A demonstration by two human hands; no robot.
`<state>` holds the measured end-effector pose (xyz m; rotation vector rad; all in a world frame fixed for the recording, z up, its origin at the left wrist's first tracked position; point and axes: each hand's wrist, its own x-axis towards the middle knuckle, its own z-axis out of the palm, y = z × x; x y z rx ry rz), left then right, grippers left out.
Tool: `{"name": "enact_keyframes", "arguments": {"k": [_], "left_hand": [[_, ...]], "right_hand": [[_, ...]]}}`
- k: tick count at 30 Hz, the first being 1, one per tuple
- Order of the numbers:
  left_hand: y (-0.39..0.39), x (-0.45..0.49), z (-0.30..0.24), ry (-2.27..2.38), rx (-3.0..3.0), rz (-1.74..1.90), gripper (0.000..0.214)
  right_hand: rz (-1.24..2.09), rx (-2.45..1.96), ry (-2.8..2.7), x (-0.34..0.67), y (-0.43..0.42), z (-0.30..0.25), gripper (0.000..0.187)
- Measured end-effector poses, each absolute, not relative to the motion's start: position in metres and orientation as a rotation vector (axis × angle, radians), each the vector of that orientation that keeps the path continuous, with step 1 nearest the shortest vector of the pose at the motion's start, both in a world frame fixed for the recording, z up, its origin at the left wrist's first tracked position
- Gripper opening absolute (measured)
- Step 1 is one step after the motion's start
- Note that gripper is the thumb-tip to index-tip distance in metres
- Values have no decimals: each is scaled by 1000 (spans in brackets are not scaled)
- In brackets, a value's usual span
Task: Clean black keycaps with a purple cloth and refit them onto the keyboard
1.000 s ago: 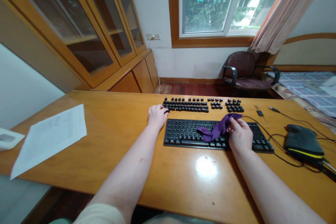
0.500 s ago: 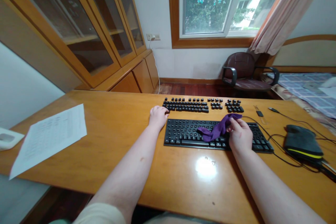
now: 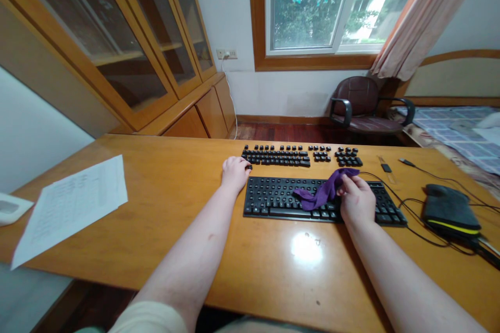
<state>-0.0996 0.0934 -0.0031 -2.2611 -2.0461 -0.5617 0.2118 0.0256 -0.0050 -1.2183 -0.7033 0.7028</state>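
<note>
My left hand (image 3: 233,173) rests at the left end of the rows of loose black keycaps (image 3: 275,158). Its fingers are closed around a dark keycap (image 3: 249,167) at their tips, mostly hidden by the hand. My right hand (image 3: 358,202) pinches a crumpled purple cloth (image 3: 321,195), which drapes over the black keyboard (image 3: 285,213). Small key stems show across most of the keyboard, while the space bar and some keys along its front row and right end are in place. The right hand covers part of the keyboard's right side.
A wire keycap puller (image 3: 386,168) lies right of the loose keycaps. Beyond it are a USB cable (image 3: 408,163) and a dark grey pouch with a yellow edge (image 3: 451,210). Paper sheets (image 3: 74,203) lie on the left of the wooden desk (image 3: 172,182). Behind stands an armchair (image 3: 357,99).
</note>
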Motion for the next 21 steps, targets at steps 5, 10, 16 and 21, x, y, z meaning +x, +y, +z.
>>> {"name": "enact_keyframes", "arguments": {"k": [5, 10, 16, 21], "left_hand": [[91, -99, 5, -2042, -2289, -639, 17], [65, -82, 38, -1930, -2431, -921, 25], [15, -34, 61, -1917, -2835, -1218, 23], [-3, -11, 40, -1763, -2851, -1340, 23]], "right_hand": [[686, -1213, -708, 210, 23, 1, 21], [676, -1128, -915, 197, 10, 7, 18], [970, -1099, -1117, 184, 0, 3, 19], [1209, -1050, -1140, 175, -3, 1, 27]]}}
